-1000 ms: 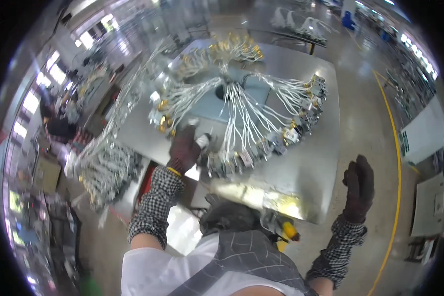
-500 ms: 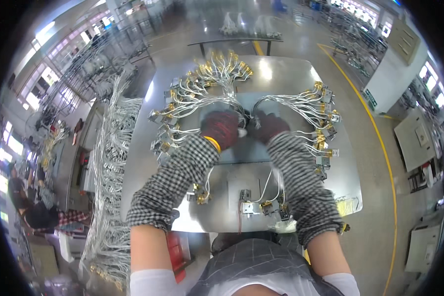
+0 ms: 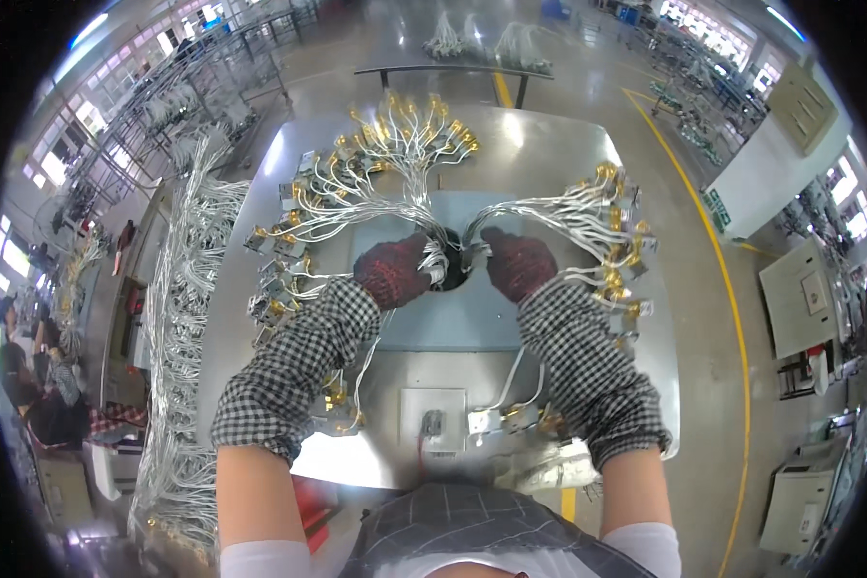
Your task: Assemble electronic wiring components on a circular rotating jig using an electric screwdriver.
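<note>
A cable harness lies spread over a metal table (image 3: 549, 140), its white wires fanning out to gold and grey connectors at the rim. My left hand (image 3: 392, 274), in a dark red and black glove, is closed around the left wire bundle (image 3: 395, 209) where it gathers at the middle. The matching glove on my right hand (image 3: 520, 266) closes on the root of the right wire bundle (image 3: 525, 207). Between both hands sits a dark round opening (image 3: 456, 277) in a blue-grey plate (image 3: 453, 332). The gloves hide part of the gripped wires.
On the left hangs a long row of silvery wire bundles (image 3: 173, 318). Close to my body, a small square plate (image 3: 414, 397) and white connectors (image 3: 485, 421) lie on the table. A low bench (image 3: 453, 69) stands beyond it. Another person (image 3: 53, 409) is at far left.
My hands have moved apart, uncovering the dark opening between them. The view has shifted, so the table appears farther left. Both hands still hold the wires.
</note>
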Available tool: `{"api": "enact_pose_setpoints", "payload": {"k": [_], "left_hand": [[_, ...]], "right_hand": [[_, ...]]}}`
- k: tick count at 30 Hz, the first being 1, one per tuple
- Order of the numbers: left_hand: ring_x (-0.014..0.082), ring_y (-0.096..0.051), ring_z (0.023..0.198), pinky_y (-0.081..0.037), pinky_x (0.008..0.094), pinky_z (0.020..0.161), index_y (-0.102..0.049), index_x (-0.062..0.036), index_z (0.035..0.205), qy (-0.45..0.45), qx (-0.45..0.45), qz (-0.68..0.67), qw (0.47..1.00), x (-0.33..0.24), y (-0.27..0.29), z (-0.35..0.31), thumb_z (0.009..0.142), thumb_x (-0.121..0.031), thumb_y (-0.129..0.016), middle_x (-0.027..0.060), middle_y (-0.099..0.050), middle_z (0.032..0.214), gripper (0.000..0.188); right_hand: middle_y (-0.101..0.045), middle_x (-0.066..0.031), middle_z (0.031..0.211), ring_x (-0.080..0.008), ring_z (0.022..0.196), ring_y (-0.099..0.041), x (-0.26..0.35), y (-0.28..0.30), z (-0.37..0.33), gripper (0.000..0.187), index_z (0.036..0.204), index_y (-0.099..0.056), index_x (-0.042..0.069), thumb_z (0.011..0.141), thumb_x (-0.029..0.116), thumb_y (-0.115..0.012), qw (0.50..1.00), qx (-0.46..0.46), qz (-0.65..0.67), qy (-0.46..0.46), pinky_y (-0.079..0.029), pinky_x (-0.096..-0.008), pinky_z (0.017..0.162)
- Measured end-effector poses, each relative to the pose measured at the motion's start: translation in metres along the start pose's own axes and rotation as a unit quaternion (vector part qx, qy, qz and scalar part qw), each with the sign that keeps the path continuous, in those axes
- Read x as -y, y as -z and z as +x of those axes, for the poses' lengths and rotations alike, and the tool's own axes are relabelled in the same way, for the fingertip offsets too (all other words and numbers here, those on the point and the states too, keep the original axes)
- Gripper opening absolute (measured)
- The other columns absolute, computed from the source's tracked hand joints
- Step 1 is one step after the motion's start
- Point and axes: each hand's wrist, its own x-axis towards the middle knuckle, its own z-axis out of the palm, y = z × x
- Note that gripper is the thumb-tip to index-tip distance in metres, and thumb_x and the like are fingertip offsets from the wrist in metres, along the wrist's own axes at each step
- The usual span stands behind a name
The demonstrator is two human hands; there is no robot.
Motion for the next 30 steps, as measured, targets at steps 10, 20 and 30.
{"api": "enact_pose_setpoints", "payload": {"k": [10, 20, 30], "left_hand": [[0.0425, -0.067, 0.094, -0.052, 0.0533, 0.079, -0.052, -0.0063, 0.124, 0.031, -0.022, 0.03, 0.999, -0.011, 0.016, 0.01, 0.091, -0.043, -0.063, 0.0234, -0.07, 0.099, 0.051], [0.0397, -0.065, 0.103, -0.052, 0.0497, 0.087, -0.06, -0.0079, 0.122, 0.105, -0.025, -0.066, 0.992, -0.042, -0.003, 0.039, 0.086, -0.037, -0.064, 0.0202, -0.069, 0.11, 0.047], [0.0327, -0.059, 0.098, -0.047, 0.0481, 0.085, -0.055, -0.0064, 0.13, -0.198, -0.156, 0.095, 0.963, -0.044, 0.067, -0.15, 0.079, -0.046, -0.072, 0.0138, -0.061, 0.106, 0.067]], "right_hand": [[-0.07, -0.0163, 0.105, -0.0355, 0.099, -0.067, -0.058, 0.013, 0.076, 0.038, 0.127, -0.06, 0.015, 0.091, 0.024, -0.059, 0.975, 0.049, -0.079, 0.201, -0.053, -0.0464, 0.089], [-0.07, -0.006, 0.103, -0.0258, 0.094, -0.066, -0.055, 0.012, 0.078, 0.023, 0.102, -0.067, 0.014, 0.095, 0.032, -0.054, 0.967, -0.074, -0.045, 0.238, -0.051, -0.0427, 0.082], [-0.065, -0.0192, 0.115, -0.0374, 0.103, -0.063, -0.066, 0.066, -0.036, 0.047, 0.123, -0.061, 0.011, 0.079, 0.021, -0.076, 0.961, -0.158, -0.023, 0.226, -0.052, -0.0465, 0.089]]}}
